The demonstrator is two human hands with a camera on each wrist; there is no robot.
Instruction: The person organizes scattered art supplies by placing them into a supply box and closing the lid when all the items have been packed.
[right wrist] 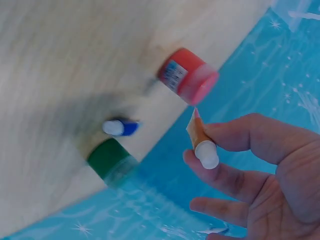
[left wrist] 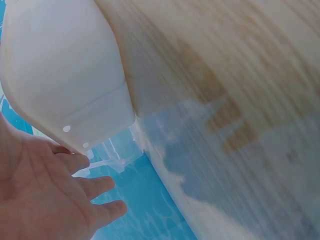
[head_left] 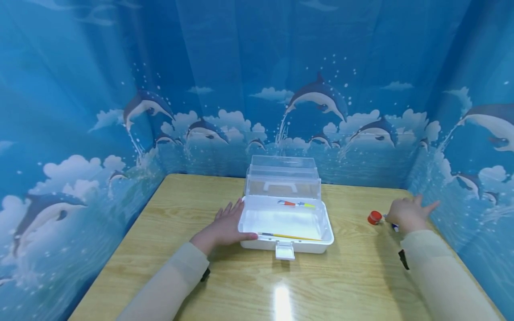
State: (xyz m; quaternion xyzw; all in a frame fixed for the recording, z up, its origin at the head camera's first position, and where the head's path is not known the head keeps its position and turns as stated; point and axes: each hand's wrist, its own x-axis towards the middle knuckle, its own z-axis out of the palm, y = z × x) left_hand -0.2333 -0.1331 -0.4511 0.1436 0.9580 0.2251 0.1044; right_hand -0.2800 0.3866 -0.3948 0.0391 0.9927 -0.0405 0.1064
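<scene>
My right hand (head_left: 408, 215) pinches a small orange paint tube (right wrist: 201, 137) with a white cap between thumb and index finger; the other fingers are spread. Near it are a red paint jar (head_left: 375, 217), a blue paint tube (right wrist: 121, 127) with a white cap, and a green jar (right wrist: 112, 162), which the right hand hides in the head view. My left hand (head_left: 228, 225) rests against the left side of an open white plastic box (head_left: 328, 229), fingers straight and thumb along its front rim. Inside lie a red tube (head_left: 287, 203), a yellow tube (head_left: 307, 205) and a yellow-handled paintbrush (head_left: 299, 236).
The clear lid (head_left: 283, 176) of the box leans up at the back. A white latch (head_left: 284, 251) hangs at its front. Blue dolphin-print curtains (head_left: 257, 89) surround the wooden table (head_left: 345, 285) at the back and sides.
</scene>
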